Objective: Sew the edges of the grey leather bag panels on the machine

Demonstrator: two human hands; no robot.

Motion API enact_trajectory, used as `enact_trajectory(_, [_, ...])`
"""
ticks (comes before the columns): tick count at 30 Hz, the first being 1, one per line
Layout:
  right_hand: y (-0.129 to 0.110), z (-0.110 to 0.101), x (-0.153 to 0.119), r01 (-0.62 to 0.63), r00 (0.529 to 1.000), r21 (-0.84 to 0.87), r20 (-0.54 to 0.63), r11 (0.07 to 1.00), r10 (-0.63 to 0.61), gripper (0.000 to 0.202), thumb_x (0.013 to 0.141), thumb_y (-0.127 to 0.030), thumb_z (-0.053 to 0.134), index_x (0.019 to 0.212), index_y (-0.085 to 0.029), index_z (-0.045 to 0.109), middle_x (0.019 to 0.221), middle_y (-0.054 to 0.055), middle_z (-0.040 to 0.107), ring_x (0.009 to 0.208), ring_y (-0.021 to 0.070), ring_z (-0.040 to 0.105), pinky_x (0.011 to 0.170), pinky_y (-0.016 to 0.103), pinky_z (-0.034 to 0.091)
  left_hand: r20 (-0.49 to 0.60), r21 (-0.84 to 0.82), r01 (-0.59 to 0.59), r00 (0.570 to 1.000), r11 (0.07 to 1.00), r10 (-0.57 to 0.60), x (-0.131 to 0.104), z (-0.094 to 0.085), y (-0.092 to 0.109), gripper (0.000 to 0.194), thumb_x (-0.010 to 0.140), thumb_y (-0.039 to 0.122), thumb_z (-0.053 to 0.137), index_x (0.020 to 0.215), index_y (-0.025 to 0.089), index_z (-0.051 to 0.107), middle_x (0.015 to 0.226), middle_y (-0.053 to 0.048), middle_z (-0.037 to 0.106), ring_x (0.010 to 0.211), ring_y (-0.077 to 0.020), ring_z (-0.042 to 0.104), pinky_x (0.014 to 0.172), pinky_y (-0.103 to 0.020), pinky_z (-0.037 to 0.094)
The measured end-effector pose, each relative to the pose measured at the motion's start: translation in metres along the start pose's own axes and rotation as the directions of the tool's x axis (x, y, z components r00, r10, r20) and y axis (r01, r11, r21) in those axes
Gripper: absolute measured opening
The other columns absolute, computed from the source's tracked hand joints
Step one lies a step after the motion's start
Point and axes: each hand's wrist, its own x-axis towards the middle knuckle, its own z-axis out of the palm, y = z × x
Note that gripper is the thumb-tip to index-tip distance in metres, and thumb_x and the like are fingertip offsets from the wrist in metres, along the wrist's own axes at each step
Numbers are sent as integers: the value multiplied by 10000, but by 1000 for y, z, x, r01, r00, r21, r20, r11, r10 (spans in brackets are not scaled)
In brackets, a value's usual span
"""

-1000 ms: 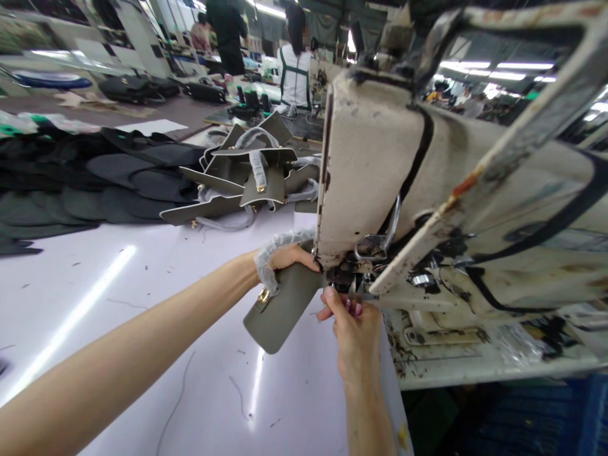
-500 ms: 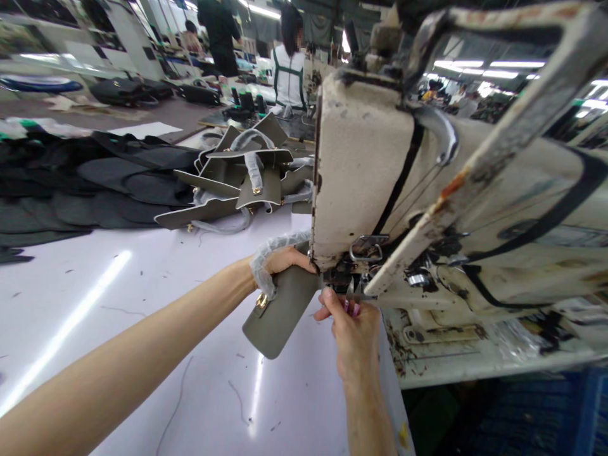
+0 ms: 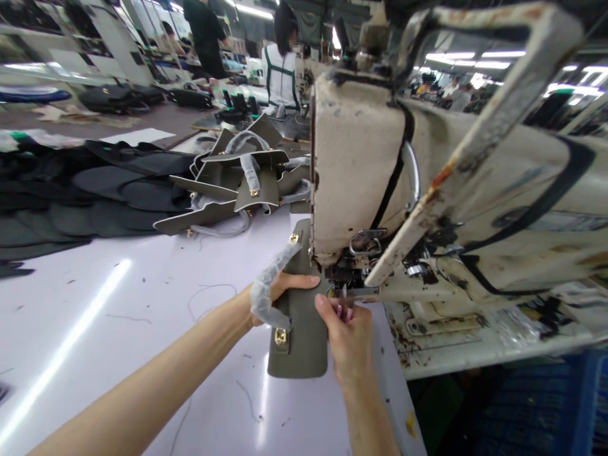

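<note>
An olive-grey bag panel (image 3: 304, 316) lies under the sewing machine head (image 3: 358, 171). Its carry handle (image 3: 266, 291) is wrapped in clear plastic and joined by gold fittings at both ends. My left hand (image 3: 280, 288) reaches through the handle loop and grips the panel, thumb flat on top and the other fingers mostly hidden. Closed around small pink-handled thread snips (image 3: 344, 307), my right hand (image 3: 349, 335) rests at the panel's right edge with its thumb against it. The snips' blades point up, close to the presser foot area.
Similar olive panels with wrapped handles (image 3: 251, 168) are piled behind. Black fabric pieces (image 3: 95, 183) are stacked at left. A rusty metal guard (image 3: 456, 164) slants across the machine. Loose threads lie on the white table (image 3: 142, 354). A blue crate (image 3: 546, 405) sits lower right; people work behind.
The panel has turned from slanting to nearly upright in the picture, and both gold fittings now show. My left hand has shifted slightly down, while my right hand keeps the snips near the machine.
</note>
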Motion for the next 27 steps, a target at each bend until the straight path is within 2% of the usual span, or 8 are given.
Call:
enact_trajectory(3, [-1, -5, 0, -71, 997, 108, 24, 992, 69, 318, 802, -439, 731, 749, -127, 762, 606, 10, 646, 559, 143, 552, 540, 239, 420, 20, -32, 19, 1000, 999, -18, -6, 3, -8, 435, 634, 340, 855, 1001, 160, 705, 904, -127, 749, 734, -256, 718, 721, -407, 616])
enact_trajectory(7, [-10, -12, 2, -87, 994, 123, 69, 989, 79, 297, 793, -421, 739, 786, -128, 785, 652, 42, 695, 597, 179, 608, 579, 273, 474, -63, -65, 23, 998, 998, -27, -11, 13, -9, 440, 636, 306, 844, 1018, 159, 681, 885, -104, 752, 728, -251, 716, 736, -416, 610])
enact_trajectory(13, [-8, -8, 10, -45, 999, 115, -16, 992, 47, 287, 740, -421, 767, 739, -135, 782, 649, 40, 699, 597, 177, 611, 556, 262, 469, -32, -94, 16, 999, 995, -19, -5, 11, -6, 429, 648, 308, 833, 1028, 166, 696, 906, -98, 759, 750, -252, 723, 723, -387, 612])
enact_trajectory(16, [-6, -5, 13, -46, 998, 149, -23, 988, 50, 273, 721, -404, 778, 696, -133, 762, 642, 36, 690, 609, 178, 613, 574, 265, 476, -41, -75, -28, 999, 997, 25, -2, 9, -5, 409, 652, 296, 826, 1016, 165, 694, 908, -107, 761, 733, -254, 723, 687, -381, 613])
enact_trajectory(19, [-5, -4, 14, -91, 996, 168, -4, 982, 93, 292, 719, -413, 778, 643, -135, 734, 593, 31, 666, 594, 186, 614, 560, 271, 479, -39, -69, -11, 999, 998, 8, -1, 10, -3, 401, 651, 281, 821, 1009, 146, 698, 885, -123, 761, 714, -255, 721, 670, -377, 616])
enact_trajectory(27, [-4, 0, 16, -42, 998, 227, -36, 973, 51, 259, 709, -386, 780, 791, -140, 764, 770, 58, 741, 691, 211, 665, 610, 281, 518, -43, -70, -39, 998, 997, 36, -3, 13, -1, 389, 656, 285, 815, 1003, 142, 714, 907, -118, 764, 755, -259, 729, 722, -375, 621])
